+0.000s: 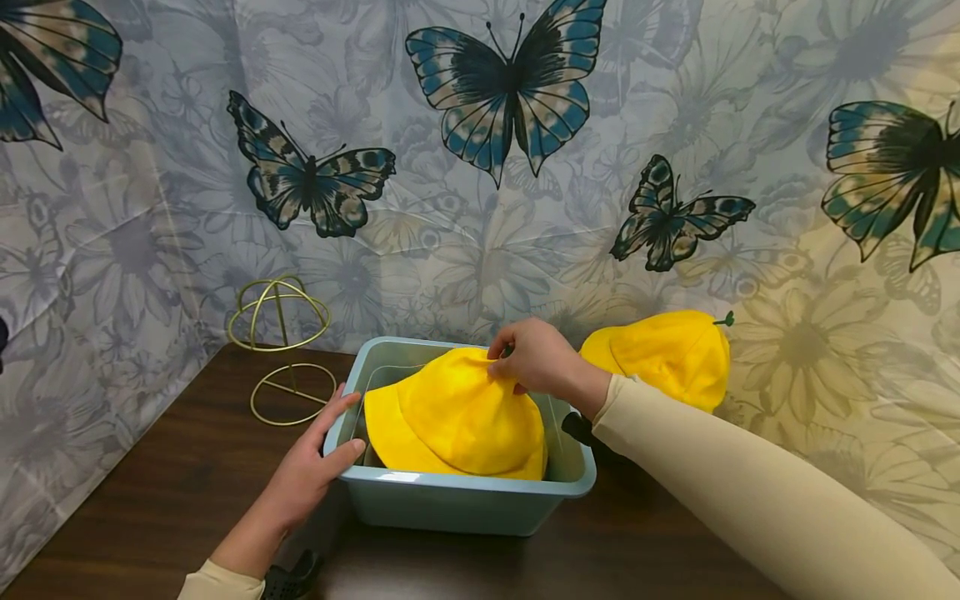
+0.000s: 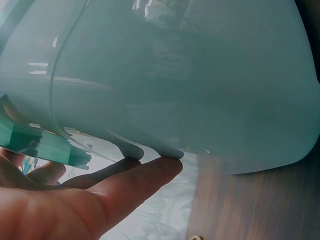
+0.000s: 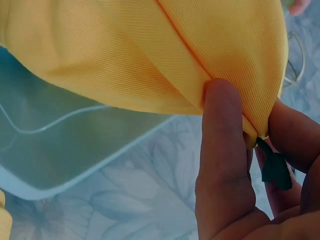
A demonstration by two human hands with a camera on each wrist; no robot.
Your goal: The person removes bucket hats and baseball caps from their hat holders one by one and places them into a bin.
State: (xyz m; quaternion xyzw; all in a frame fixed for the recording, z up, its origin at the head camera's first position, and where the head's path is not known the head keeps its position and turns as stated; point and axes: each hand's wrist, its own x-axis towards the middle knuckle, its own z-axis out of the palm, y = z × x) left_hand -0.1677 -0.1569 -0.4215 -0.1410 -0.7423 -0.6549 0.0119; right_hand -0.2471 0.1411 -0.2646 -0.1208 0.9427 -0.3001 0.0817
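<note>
A yellow brimmed cap point(image 1: 461, 417) sits tilted inside a pale blue-green plastic tub point(image 1: 450, 504). My right hand point(image 1: 540, 358) pinches the top of its crown. In the right wrist view, a small green leaf-like stem point(image 3: 276, 171) pokes out between thumb and fingers beside the gathered yellow cloth. My left hand point(image 1: 318, 454) holds the tub's left rim, thumb and a fingertip over the edge. The left wrist view has other fingers point(image 2: 145, 182) lying against the tub's outer wall. The cap's lower edge is partly hidden by the tub.
A second yellow cap point(image 1: 667, 354) with a green stem lies right of the tub, partly behind my right forearm. Gold wire stands point(image 1: 281, 312) are at the back left of the dark wooden table point(image 1: 187, 467). A butterfly-print cloth point(image 1: 465, 250) hangs close behind.
</note>
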